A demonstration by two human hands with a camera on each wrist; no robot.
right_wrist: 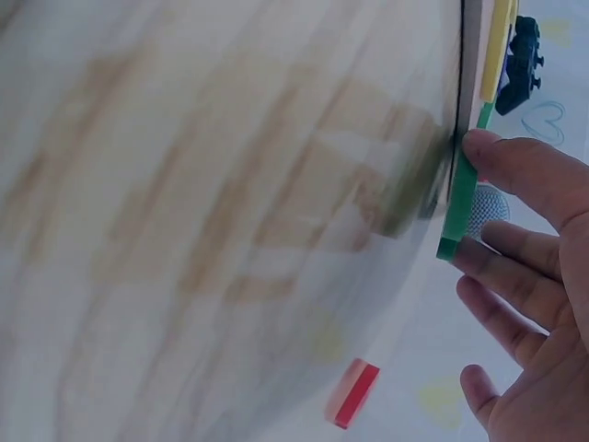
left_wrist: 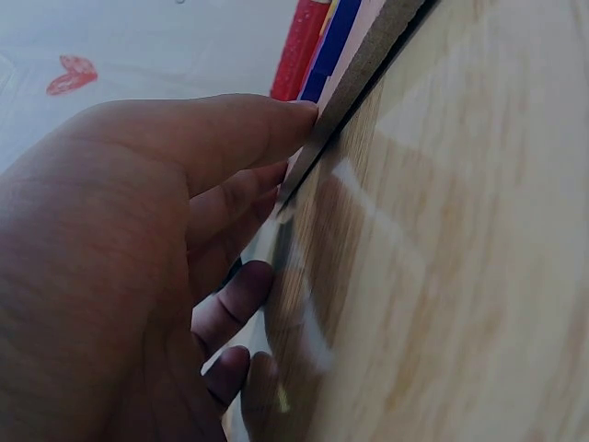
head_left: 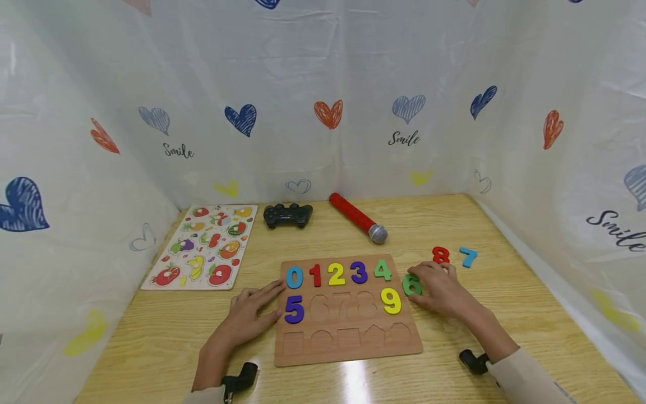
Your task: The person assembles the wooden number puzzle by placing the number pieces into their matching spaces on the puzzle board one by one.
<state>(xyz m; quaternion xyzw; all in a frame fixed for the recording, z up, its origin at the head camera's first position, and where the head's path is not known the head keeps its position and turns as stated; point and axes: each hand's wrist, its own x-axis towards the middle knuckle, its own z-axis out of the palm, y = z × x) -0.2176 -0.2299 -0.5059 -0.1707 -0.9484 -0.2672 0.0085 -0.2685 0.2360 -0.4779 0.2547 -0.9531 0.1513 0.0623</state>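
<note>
A wooden number board [head_left: 345, 320] lies on the table with several coloured digits in its upper rows and bare recesses below. My left hand [head_left: 247, 317] touches its left edge with thumb and fingertips, the fingers fairly straight. Just off the board's right side, my right hand [head_left: 441, 289] pinches a green number 6 [head_left: 411, 284] between thumb and fingers. In the right wrist view the green 6 [right_wrist: 457, 212] appears edge-on, slightly raised from the table. A blue 5 [head_left: 294, 310] and a yellow 9 [head_left: 391, 301] sit at the two ends of the second row.
Beyond my right hand lie a red 8 [head_left: 441, 255] and a blue 7 [head_left: 468, 257]. Behind the board are a red microphone [head_left: 355, 216] and a black game controller [head_left: 287, 215]. A fruit puzzle board [head_left: 202, 247] lies at the left, and a patterned curtain [head_left: 282, 157] surrounds the table.
</note>
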